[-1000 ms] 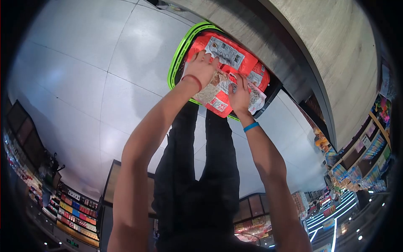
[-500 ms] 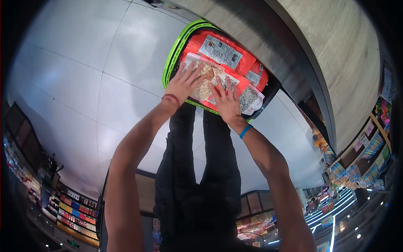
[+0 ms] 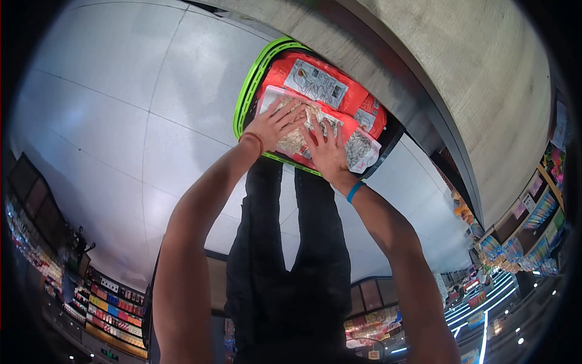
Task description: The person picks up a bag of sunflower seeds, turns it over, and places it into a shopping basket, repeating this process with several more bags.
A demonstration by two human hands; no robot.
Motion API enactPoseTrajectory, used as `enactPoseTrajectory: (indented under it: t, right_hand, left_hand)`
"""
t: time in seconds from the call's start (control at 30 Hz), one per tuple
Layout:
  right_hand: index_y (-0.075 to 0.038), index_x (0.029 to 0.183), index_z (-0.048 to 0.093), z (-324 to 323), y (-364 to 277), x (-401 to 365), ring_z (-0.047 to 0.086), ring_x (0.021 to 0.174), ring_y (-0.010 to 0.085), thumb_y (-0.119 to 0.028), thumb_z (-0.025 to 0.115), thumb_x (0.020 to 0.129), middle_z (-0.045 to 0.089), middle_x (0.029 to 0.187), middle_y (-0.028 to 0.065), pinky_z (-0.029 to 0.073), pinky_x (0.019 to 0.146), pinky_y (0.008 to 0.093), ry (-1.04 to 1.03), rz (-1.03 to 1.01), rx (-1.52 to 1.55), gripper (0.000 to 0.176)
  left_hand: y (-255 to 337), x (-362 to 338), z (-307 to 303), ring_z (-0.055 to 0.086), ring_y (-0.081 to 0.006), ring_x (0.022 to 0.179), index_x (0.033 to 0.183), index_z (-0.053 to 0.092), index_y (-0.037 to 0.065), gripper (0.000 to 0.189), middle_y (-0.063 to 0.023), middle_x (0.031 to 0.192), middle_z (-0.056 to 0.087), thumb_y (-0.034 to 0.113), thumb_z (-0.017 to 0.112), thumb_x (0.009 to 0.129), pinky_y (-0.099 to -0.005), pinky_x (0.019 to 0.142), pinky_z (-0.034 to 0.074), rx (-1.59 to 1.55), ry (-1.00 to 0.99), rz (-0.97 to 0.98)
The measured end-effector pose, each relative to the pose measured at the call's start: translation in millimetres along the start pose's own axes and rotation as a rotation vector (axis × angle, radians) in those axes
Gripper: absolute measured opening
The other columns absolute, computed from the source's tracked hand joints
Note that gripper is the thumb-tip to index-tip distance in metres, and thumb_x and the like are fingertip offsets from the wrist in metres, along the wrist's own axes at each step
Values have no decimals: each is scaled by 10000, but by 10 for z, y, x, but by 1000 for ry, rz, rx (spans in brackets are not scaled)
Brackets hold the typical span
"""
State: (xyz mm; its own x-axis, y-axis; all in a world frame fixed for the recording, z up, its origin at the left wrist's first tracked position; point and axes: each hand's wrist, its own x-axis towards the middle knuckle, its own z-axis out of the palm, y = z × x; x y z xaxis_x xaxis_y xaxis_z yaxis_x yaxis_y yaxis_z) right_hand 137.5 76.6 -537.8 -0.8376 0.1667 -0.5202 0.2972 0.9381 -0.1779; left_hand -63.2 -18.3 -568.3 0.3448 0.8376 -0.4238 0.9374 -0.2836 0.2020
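Left hand (image 3: 273,124) and right hand (image 3: 327,151): fingers spread flat on the top packet (image 3: 361,151), gripping nothing. The green basket (image 3: 245,97) looks overfull. I judge the packet could slide over the basket's near rim.

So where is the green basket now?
In the head view the green basket stands on the floor, upper centre; the left hand and right hand lie flat on the top packet inside.

Print is spotted on the white labels (image 3: 316,83) of the red packets (image 3: 357,97) in the green basket (image 3: 245,98); nothing can be read.
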Motion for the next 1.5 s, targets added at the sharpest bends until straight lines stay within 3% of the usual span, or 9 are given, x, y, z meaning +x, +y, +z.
enactPoseTrajectory:
  t: [0.13,0.4,0.93,1.03,1.13,1.23,1.37,1.43,1.5]
  right_hand:
    - [-138,1485,271,56,-67,-6,191,1398,447,-128,480,894,140,1560,177,194,1087,635,-52,21,-54,628]
    - [-144,1461,300,252,-48,78,133,1414,456,-148,595,812,128,1555,191,167,1101,629,20,39,67,714]
    - [-122,1500,225,369,-140,167,119,1404,489,-234,506,894,103,1558,211,183,1070,655,-62,41,-118,677]
    - [-118,1501,217,315,-220,129,84,1411,486,-236,502,897,67,1564,206,181,1079,641,-138,80,-151,679]
    - [-109,1497,216,250,-320,165,57,1415,485,-207,496,896,40,1571,182,193,1087,634,-103,162,-7,669]
    - [-98,1493,218,38,-388,146,85,1409,494,-174,523,874,15,1564,214,254,1106,552,-144,183,-2,695]
    - [-57,1357,458,-266,-463,-27,196,1423,353,-78,515,820,254,1526,162,294,1126,408,-275,67,167,541]
    - [-73,1236,553,-483,-585,-257,563,1149,310,-103,519,826,620,1180,157,441,983,441,-157,148,361,412]
    - [-93,1080,647,-763,-733,-547,651,865,362,-188,532,857,677,916,173,516,802,446,-280,267,404,268]
  left_hand:
    - [-61,26,-81,24,-288,1463,1522,109,156,938,-75,1589,60,561,574,816,-509,1177,28,13,-137,59]
    - [-91,67,134,96,-292,1453,1513,138,157,1036,-78,1576,120,658,603,735,-511,1177,82,96,-10,60]
    - [-163,62,377,125,-267,1450,1499,209,178,1011,-77,1568,160,656,632,715,-493,1173,136,-88,142,90]
    - [-79,24,303,111,-262,1453,1498,216,189,950,-62,1574,149,569,661,749,-496,1178,111,-194,77,66]
    - [107,62,371,65,-248,1464,1501,222,205,639,-19,1590,96,254,477,917,-492,1182,36,-54,104,-130]
    - [253,78,185,25,-233,1469,1500,227,177,568,-9,1594,75,231,369,953,-502,1176,-22,-127,-49,-215]
    - [668,-326,55,5,-242,1471,1502,223,160,596,-37,1595,68,273,395,943,-516,1170,-11,-250,-9,-423]
    - [924,-740,15,4,-239,1471,1508,201,165,623,-40,1594,69,302,421,942,-522,1169,4,-488,-69,-473]
    - [1186,-1207,19,16,-250,1470,1516,171,197,687,-38,1596,40,404,466,931,-549,1160,51,-787,-318,-489]
